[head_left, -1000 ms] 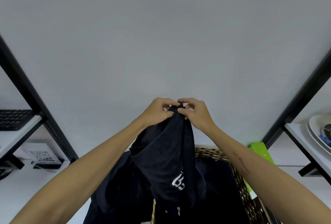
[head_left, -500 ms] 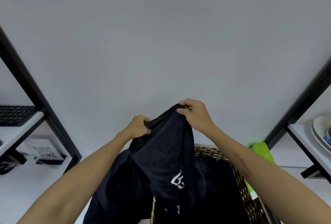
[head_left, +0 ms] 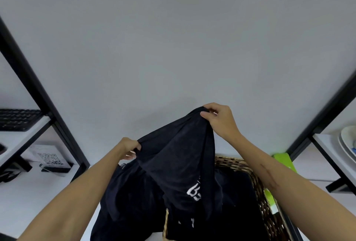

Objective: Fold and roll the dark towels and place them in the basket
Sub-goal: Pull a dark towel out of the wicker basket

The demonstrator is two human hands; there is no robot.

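hands [head_left: 221,121] pinching dark towel [head_left: 179,156], stretched above basket [head_left: 237,163], contents apparently dark cloth

Soft, even light fills the view, with no hard glare. The wall [head_left: 173,38] reads as flat grey, darker toward the upper corners. A faint shadow lies on it just above the towel [head_left: 179,154]. The towel is so dark that its folds barely show, and the inside of the basket [head_left: 256,181] is nearly black. Wide-angle distortion splays the shelf posts [head_left: 28,79] outward and stretches the forearms at the bottom edge. Focus is fair in the centre, though the QR card [head_left: 50,159] looks soft.
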